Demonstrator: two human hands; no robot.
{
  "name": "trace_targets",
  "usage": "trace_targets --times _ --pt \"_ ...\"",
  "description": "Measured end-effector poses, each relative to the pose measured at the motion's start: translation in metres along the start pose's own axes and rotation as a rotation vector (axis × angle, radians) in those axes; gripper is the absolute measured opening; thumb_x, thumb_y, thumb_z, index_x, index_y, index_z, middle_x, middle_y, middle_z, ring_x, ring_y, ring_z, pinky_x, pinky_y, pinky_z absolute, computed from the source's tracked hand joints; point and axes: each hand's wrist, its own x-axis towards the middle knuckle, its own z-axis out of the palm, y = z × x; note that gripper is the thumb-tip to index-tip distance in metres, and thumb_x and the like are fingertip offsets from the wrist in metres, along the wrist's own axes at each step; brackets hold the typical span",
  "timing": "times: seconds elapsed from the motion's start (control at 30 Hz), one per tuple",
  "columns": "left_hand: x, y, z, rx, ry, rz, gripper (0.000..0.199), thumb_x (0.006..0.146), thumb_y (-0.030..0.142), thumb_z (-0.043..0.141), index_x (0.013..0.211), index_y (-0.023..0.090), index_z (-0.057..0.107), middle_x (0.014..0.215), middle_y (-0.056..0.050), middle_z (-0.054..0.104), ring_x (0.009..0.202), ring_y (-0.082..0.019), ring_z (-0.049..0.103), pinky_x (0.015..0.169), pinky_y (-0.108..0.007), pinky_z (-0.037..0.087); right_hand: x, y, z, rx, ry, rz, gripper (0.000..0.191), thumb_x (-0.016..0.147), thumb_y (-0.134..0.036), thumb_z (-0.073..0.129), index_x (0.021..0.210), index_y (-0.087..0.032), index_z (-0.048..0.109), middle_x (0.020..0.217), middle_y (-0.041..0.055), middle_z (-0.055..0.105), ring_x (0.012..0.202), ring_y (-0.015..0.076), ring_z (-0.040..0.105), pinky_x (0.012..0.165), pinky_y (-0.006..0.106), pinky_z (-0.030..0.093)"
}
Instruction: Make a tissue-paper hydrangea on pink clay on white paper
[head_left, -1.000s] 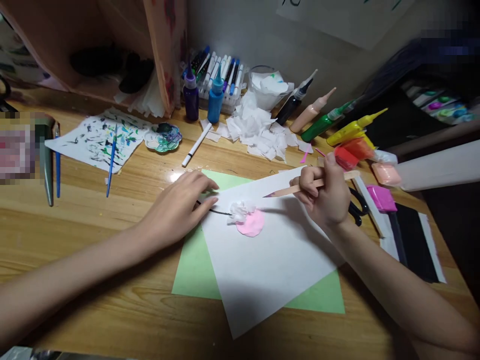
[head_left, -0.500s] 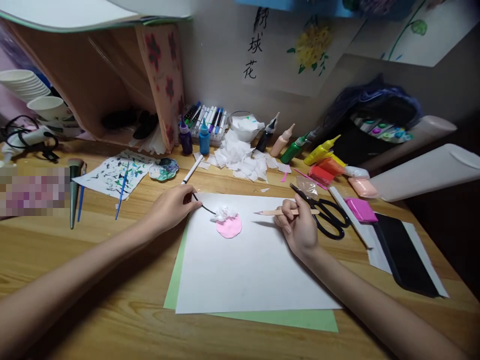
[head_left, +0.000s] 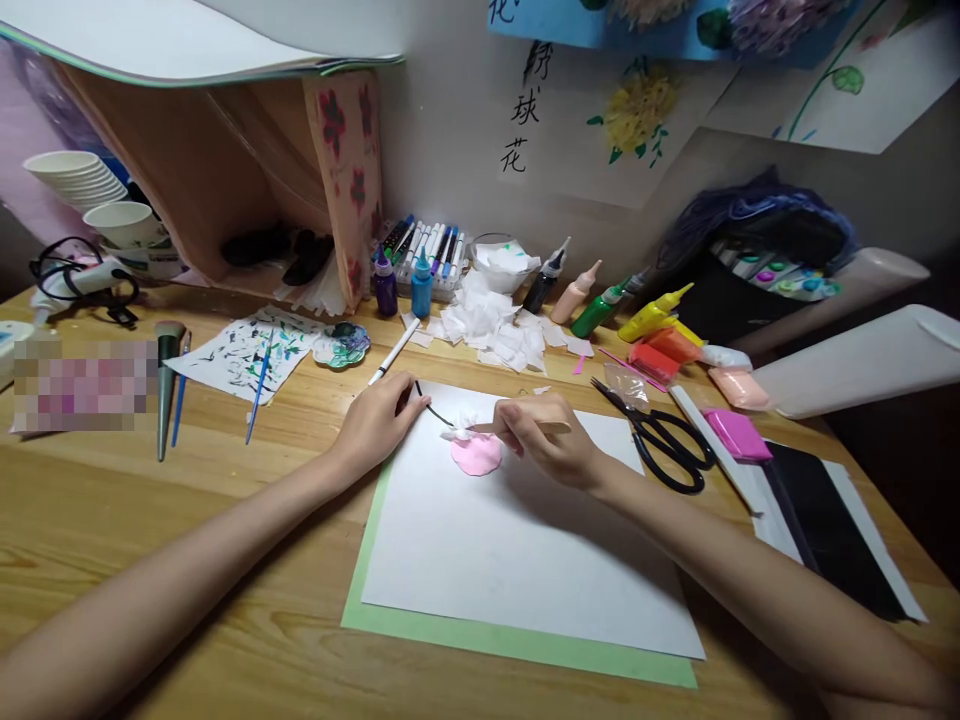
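Observation:
A white paper sheet (head_left: 525, 560) lies tilted over a light green sheet (head_left: 525, 655). On it sits a flat pink clay disc (head_left: 477, 457), its upper edge covered by crumpled white tissue paper (head_left: 459, 430). A dark curved line (head_left: 435, 409), like a stem, runs from the tissue up towards my left thumb. My left hand (head_left: 381, 420) rests at the sheet's upper left edge, thumb apart from the fingers, gripping nothing visible. My right hand (head_left: 547, 438) pinches a pale wooden pencil (head_left: 556, 427), its tip end at the tissue; the fingers partly hide it.
Behind the sheet lie loose tissue squares (head_left: 487, 322), paint bottles (head_left: 598, 307) and markers (head_left: 427, 245). Black scissors (head_left: 664, 440) lie to the right, near a pink clay pack (head_left: 737, 434). Paintbrushes (head_left: 259, 385) and a paint-marked sheet (head_left: 244, 350) are at left.
My right hand has moved left with the pencil, bringing its tip to the tissue on the pink disc. My left hand stays by the sheet's edge. The whole view has shifted slightly.

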Motion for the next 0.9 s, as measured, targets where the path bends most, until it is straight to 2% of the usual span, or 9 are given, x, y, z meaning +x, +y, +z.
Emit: trace_targets --times 0.37,0.57,0.63,0.77,0.9 --pt "0.000 -0.001 0.002 -0.031 0.004 0.030 0.018 0.088 0.033 0.048 0.076 0.020 0.048 0.076 -0.002 0.055 0.069 -0.018 0.049 0.060 -0.029 0.033 0.014 0.005 0.005 -0.075 -0.116 0.013 0.055 0.098 -0.044 0.025 0.050 -0.020 0.040 0.044 -0.0028 0.043 0.040 0.0073 0.039 0.046 0.023 0.028" --pt "0.000 -0.002 0.003 -0.024 0.004 0.029 0.021 0.088 0.034 0.048 0.073 0.020 0.045 0.074 -0.001 0.053 0.069 -0.018 0.049 0.060 -0.028 0.032 0.018 0.003 0.007 -0.076 -0.132 0.040 0.060 0.096 -0.051 0.027 0.047 -0.019 0.041 0.042 -0.0031 0.042 0.039 0.0069 0.038 0.046 0.023 0.028" --pt "0.001 -0.001 0.003 -0.022 0.001 0.025 0.022 0.089 0.034 0.047 0.073 0.020 0.044 0.074 -0.001 0.053 0.069 -0.018 0.049 0.061 -0.028 0.033 0.021 0.000 0.009 -0.066 -0.118 0.101 0.062 0.094 -0.055 0.028 0.046 -0.019 0.042 0.040 -0.0027 0.044 0.038 0.0069 0.040 0.046 0.023 0.030" --pt "0.001 0.000 0.001 -0.024 -0.004 0.021 0.022 0.089 0.034 0.048 0.072 0.020 0.044 0.075 -0.002 0.053 0.070 -0.018 0.049 0.061 -0.028 0.033 0.030 -0.004 0.012 -0.001 -0.025 0.358 0.064 0.090 -0.061 0.034 0.043 -0.019 0.044 0.034 -0.0021 0.046 0.035 0.0076 0.045 0.047 0.022 0.036" --pt "0.001 0.000 0.001 -0.019 -0.010 0.028 0.021 0.088 0.034 0.048 0.072 0.020 0.045 0.075 -0.002 0.054 0.069 -0.017 0.050 0.061 -0.028 0.032 0.043 -0.001 0.013 0.120 0.036 0.550 0.063 0.088 -0.065 0.035 0.045 -0.019 0.041 0.031 -0.0018 0.047 0.030 0.0077 0.043 0.040 0.021 0.034"
